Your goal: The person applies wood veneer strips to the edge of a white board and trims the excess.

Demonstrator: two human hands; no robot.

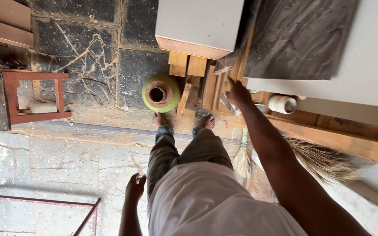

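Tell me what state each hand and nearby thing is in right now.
Right hand: stretched out, fingers down among the wood pieces under the bench.
Left hand: hanging at the side, loosely curled, holding nothing.
Green pot: upright on the floor, mouth open.
Tape roll: lying on its side.
Broom: lying under the bench.

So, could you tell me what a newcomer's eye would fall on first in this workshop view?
Probably the green round container on the dark stone floor, just ahead of the person's bare feet. Next, the right hand stretched out to the wooden frame pieces under the dark marbled board. The left hand hangs empty beside the leg.
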